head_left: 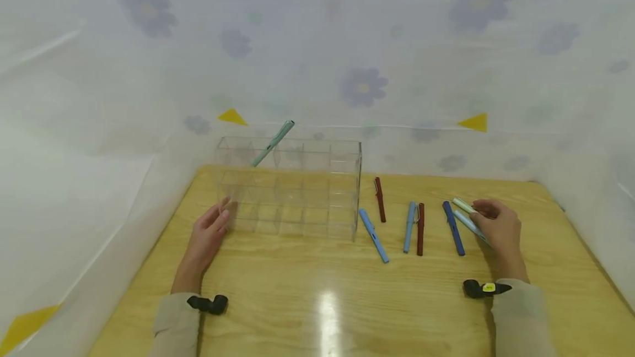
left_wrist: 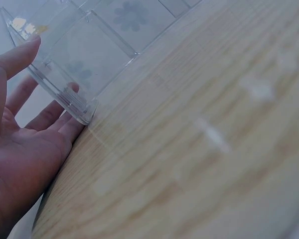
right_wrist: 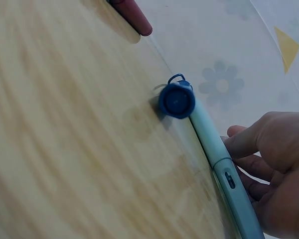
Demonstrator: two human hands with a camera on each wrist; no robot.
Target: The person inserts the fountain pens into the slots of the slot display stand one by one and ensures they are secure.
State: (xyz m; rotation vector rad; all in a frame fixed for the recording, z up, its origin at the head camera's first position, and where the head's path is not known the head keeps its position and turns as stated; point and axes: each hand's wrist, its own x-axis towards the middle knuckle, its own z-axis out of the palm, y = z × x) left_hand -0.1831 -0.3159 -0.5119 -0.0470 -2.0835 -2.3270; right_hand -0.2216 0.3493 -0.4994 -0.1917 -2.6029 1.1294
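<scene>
My left hand (head_left: 210,227) holds the near left edge of a clear plastic organizer (head_left: 302,219). In the left wrist view its thumb (left_wrist: 22,55) lies at the front edge, while the other fingers show behind the side wall. A teal pen (head_left: 273,145) leans diagonally across the organizer's top row, its upper end sticking out. On the right, my right hand (head_left: 498,227) pinches a light green pen (head_left: 462,205) by thumb and forefinger. Just under that hand lies a pale blue pen (head_left: 468,222), which hides the grip in the right wrist view.
Left of the right hand, a dark blue pen (head_left: 453,228) lies on the wooden table (head_left: 278,296). Two dark red pens (head_left: 380,200) and two lighter blue pens (head_left: 374,236) lie between it and the organizer. A flower-patterned white curtain (head_left: 297,43) surrounds the table's back and sides.
</scene>
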